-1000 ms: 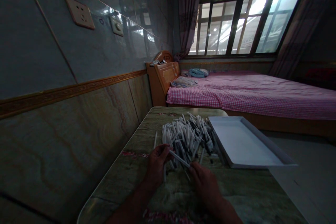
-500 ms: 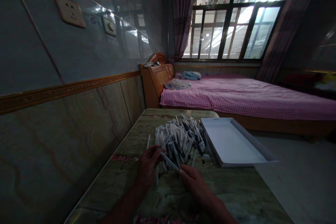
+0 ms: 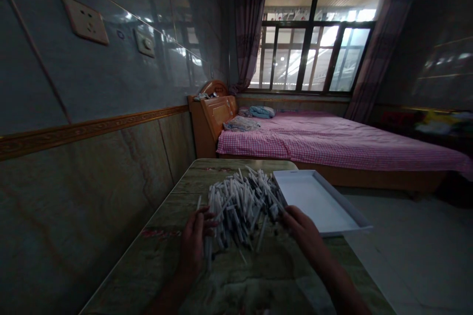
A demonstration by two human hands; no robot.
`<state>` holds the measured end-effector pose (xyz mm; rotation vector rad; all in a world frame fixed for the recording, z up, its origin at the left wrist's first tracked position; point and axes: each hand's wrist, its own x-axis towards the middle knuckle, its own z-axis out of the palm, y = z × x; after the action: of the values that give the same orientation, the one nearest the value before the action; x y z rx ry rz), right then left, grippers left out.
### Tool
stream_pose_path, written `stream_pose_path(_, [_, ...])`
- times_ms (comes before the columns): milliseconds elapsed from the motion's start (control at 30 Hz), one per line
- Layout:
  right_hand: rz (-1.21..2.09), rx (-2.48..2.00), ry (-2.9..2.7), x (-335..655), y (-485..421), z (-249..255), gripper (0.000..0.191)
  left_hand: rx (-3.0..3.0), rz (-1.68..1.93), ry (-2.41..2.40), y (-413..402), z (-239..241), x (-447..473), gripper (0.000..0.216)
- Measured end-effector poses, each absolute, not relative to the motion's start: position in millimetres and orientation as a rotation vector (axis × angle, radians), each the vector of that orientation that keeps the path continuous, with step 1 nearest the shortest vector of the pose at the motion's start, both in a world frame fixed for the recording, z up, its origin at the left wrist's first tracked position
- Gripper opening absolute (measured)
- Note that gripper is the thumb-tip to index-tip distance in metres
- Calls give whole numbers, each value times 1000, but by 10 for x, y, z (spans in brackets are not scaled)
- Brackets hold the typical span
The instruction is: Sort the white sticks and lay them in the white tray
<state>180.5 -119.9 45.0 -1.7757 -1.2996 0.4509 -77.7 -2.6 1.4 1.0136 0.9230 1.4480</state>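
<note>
Prob picking step rn, L hand (image 3: 192, 236) half-curled by pile (image 3: 238, 206), hold unclear, R hand (image 3: 298, 222) pinches tube (image 3: 276, 201) at right, next needs firm grip.

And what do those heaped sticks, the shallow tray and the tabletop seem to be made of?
Heaped sticks: probably plastic; smooth, whitish to translucent, with dark parts showing.
Shallow tray: card or plastic, hard to tell; matte white, thin-walled.
Tabletop: perhaps printed laminate or glass; mottled green pattern, faint sheen.
</note>
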Motion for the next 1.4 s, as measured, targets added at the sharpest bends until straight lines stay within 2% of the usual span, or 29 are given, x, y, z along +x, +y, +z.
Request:
stream_pose_path(100, [124, -2187, -1276, 2224, -1173, 575, 35, 1068, 1489, 960, -28, 14, -759, 49])
stream_pose_path(200, [71, -2486, -1246, 2447, -1142, 576, 38, 1098, 1484, 971, -46, 31, -725, 45])
stream_pose_path(333, [94, -2604, -1255, 2451, -1096, 459, 36, 1144, 1464, 981, -64, 39, -695, 37])
stream_pose_path(700, [183, -2668, -1377, 2396, -1114, 378, 40, 1239, 1447, 991, -24, -34, -705, 29])
stream_pose_path(1133, [285, -2615, -1528, 2404, -1141, 345, 31, 1375, 1407, 1030, -17, -77, -731, 28])
stream_pose_path(1400, [146, -2587, -1511, 2375, -1185, 411, 31, 1372, 1413, 1003, -6, -139, -708, 28])
